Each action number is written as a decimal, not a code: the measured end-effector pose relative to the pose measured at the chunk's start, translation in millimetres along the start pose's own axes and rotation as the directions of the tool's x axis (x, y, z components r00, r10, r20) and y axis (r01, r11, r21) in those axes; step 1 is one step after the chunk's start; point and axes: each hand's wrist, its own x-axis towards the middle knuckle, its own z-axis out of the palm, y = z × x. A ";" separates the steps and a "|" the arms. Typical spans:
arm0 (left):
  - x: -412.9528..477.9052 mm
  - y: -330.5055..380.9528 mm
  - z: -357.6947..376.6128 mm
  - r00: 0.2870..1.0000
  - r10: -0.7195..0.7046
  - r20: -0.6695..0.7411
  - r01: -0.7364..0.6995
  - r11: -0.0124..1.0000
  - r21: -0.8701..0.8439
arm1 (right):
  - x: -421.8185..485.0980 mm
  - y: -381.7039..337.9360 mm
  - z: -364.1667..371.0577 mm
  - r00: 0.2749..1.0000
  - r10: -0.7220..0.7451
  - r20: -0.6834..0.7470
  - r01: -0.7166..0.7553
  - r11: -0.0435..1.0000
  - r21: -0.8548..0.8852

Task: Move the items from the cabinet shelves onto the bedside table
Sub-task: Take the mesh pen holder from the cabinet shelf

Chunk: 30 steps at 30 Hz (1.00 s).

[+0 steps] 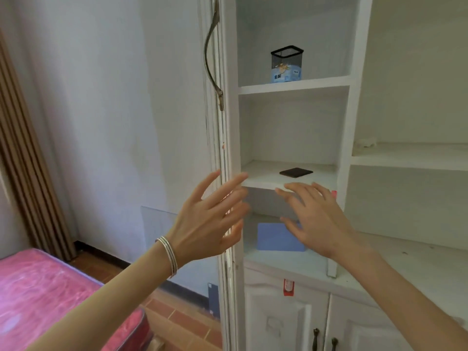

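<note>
A white open cabinet (293, 86) holds three items. A black mesh pen holder (287, 63) with a blue label stands on the top shelf. A flat black square object (295, 172) lies on the middle shelf. A blue flat pad (274, 238) lies on the lowest shelf, partly hidden by my right hand (316, 219). That hand is raised in front of the lower shelf, fingers spread, holding nothing. My left hand (212, 219), with bracelets on its wrist, is open at the cabinet's left edge, also holding nothing. The bedside table is out of view.
An open cabinet door with a curved metal handle (211, 57) stands edge-on to the left of the shelves. A bed with a pink cover (38, 295) is at the lower left. Closed lower cabinet doors (291, 320) sit below, and a white counter (417, 262) extends right.
</note>
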 end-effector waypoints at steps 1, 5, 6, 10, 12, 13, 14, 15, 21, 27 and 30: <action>-8.0 -5.8 -3.2 1.000 -0.008 0.014 0.008 1.000 -0.001 | 2.4 -9.5 -2.2 1.000 -0.004 -0.010 0.004 1.000 -0.001; -36.9 -31.0 -12.2 0.998 -0.040 0.056 0.039 0.999 0.010 | 14.3 -40.5 -7.3 0.999 -0.012 -0.037 0.012 1.000 0.001; -43.7 -36.8 -13.7 0.997 -0.049 0.066 0.047 0.999 0.023 | 18.2 -46.2 -7.3 0.999 -0.016 -0.038 0.015 1.000 -0.005; -70.2 -58.2 -17.6 0.990 -0.115 0.079 0.110 0.991 0.076 | 36.9 -68.3 -9.3 0.997 -0.056 -0.054 0.056 0.998 -0.011; -83.5 -68.1 -17.7 0.983 -0.159 0.091 0.150 0.983 0.107 | 45.1 -77.9 -9.6 0.994 -0.088 -0.072 0.086 0.996 -0.023; -90.3 -73.0 -16.6 0.978 -0.180 0.103 0.166 0.978 0.124 | 48.8 -82.1 -9.7 0.992 -0.100 -0.080 0.098 0.995 -0.024; -97.1 -77.9 -15.2 0.973 -0.198 0.117 0.181 0.973 0.142 | 52.3 -85.7 -9.4 0.991 -0.107 -0.085 0.105 0.994 -0.021; -103.8 -83.2 -13.8 0.967 -0.217 0.132 0.195 0.968 0.156 | 55.4 -89.2 -9.1 0.990 -0.112 -0.090 0.110 0.994 -0.020; -124.4 -103.5 -8.8 0.948 -0.266 0.175 0.233 0.954 0.187 | 67.7 -96.6 -8.7 0.989 -0.119 -0.085 0.118 0.993 -0.023; -82.4 -77.9 -6.8 0.927 -0.368 0.068 0.362 0.927 0.096 | 76.4 -71.2 -22.9 0.992 -0.093 -0.088 0.089 0.995 -0.051; -45.8 -62.7 6.2 0.932 -0.361 0.040 0.361 0.932 -0.017 | 83.2 -43.6 -35.7 0.994 -0.063 -0.094 0.055 0.995 -0.088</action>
